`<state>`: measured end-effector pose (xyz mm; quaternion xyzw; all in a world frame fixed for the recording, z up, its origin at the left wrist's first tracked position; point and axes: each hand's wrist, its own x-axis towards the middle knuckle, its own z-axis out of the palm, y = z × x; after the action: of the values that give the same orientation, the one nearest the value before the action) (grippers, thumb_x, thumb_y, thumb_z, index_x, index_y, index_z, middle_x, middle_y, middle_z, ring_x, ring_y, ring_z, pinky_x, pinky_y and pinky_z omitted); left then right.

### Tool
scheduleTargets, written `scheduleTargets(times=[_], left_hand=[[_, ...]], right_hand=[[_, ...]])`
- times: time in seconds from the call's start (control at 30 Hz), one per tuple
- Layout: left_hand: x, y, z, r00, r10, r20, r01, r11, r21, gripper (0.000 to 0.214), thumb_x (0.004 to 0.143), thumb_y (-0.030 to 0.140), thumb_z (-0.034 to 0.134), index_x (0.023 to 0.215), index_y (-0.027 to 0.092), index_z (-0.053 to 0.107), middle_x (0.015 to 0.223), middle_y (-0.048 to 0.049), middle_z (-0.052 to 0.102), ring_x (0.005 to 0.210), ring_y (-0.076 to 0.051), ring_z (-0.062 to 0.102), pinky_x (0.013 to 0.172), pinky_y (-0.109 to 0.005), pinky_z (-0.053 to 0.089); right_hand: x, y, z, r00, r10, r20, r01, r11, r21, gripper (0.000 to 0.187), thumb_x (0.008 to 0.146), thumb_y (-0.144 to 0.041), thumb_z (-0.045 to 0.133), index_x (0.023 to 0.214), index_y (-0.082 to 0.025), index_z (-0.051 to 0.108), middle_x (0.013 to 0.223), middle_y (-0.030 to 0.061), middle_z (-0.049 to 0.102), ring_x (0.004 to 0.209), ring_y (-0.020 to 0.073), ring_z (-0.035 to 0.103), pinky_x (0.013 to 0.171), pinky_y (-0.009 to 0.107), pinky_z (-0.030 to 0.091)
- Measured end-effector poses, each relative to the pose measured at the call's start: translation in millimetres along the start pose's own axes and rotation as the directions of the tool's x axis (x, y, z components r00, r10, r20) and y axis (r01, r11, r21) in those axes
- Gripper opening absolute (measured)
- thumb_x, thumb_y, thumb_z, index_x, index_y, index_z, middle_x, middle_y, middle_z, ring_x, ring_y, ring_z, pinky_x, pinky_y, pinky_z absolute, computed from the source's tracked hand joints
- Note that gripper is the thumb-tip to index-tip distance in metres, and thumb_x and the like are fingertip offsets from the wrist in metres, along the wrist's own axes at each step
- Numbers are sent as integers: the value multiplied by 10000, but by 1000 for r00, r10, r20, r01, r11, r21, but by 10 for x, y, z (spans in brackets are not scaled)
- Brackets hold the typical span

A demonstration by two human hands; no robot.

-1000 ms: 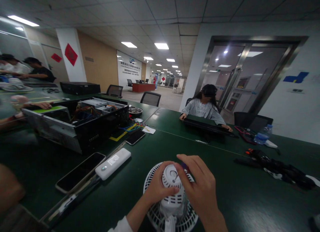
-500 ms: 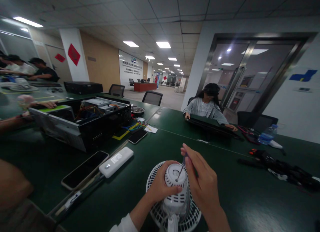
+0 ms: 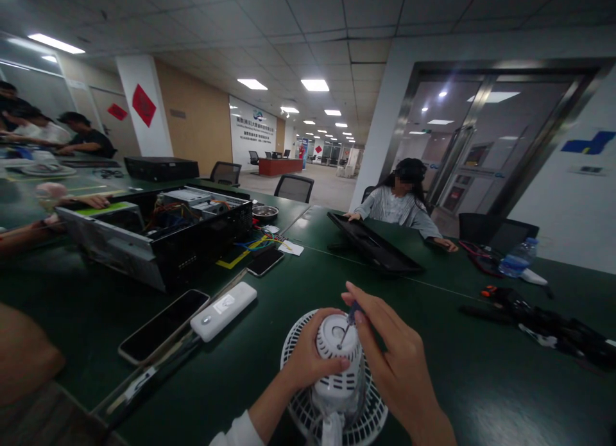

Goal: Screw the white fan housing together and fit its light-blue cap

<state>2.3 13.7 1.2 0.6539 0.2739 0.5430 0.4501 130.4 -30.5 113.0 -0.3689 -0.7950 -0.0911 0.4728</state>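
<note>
A small white electric fan (image 3: 339,382) lies face down on the green table, its round grille under the motor housing. My left hand (image 3: 308,356) is wrapped around the housing, thumb on the near side and fingers on the far side. In my right hand (image 3: 392,350) is a screwdriver (image 3: 355,312), its dark handle between thumb and fingers. The thin shaft slants down to a hole in the back of the housing, where the tip meets it. Whether a screw sits there is too small to tell.
Left of the fan lie a white power bank-like device (image 3: 224,311) and a phone (image 3: 163,327); another phone (image 3: 265,262) is farther back. An open computer case (image 3: 158,234) stands at left, a co-worker's hand on it. Opposite, a person holds a black monitor (image 3: 375,244). Black gear (image 3: 553,324) lies right.
My right hand has turned slightly around the screwdriver handle, its fingers lower and a little left. The fan and my left hand stay put. Across the table, the monitor has swung left and tilted.
</note>
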Motion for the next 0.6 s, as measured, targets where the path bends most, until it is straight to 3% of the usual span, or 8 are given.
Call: scheduleTargets(times=[0.2,0.37,0.6], left_hand=[[-8,-16,-10,1000,-7,-17,8,999,37,662,568,413,749,1136,177,504,1120,-67,569,1050,-276,518,942,-382,389],[0,9,-7,1000,-20,2,20,1000,6,649,569,375,757,1132,173,504,1103,-69,576,999,-261,544,900,-365,410],[-10,-16,-5,1000,5,-15,-5,1000,-3,644,572,350,761,1135,181,499,1131,-61,567,1050,-262,520,929,-356,389]], right_hand=[[-11,11,52,995,5,-97,-19,991,-135,193,852,-209,494,1007,-168,600,828,67,649,729,159,620,614,284,530],[-15,23,19,999,23,-33,-26,994,-106,313,883,-173,414,1178,-155,514,958,85,651,874,160,617,712,295,530],[-2,29,54,993,-7,-114,-10,988,-151,223,860,-226,494,1057,-169,584,797,56,627,693,150,587,595,280,510]])
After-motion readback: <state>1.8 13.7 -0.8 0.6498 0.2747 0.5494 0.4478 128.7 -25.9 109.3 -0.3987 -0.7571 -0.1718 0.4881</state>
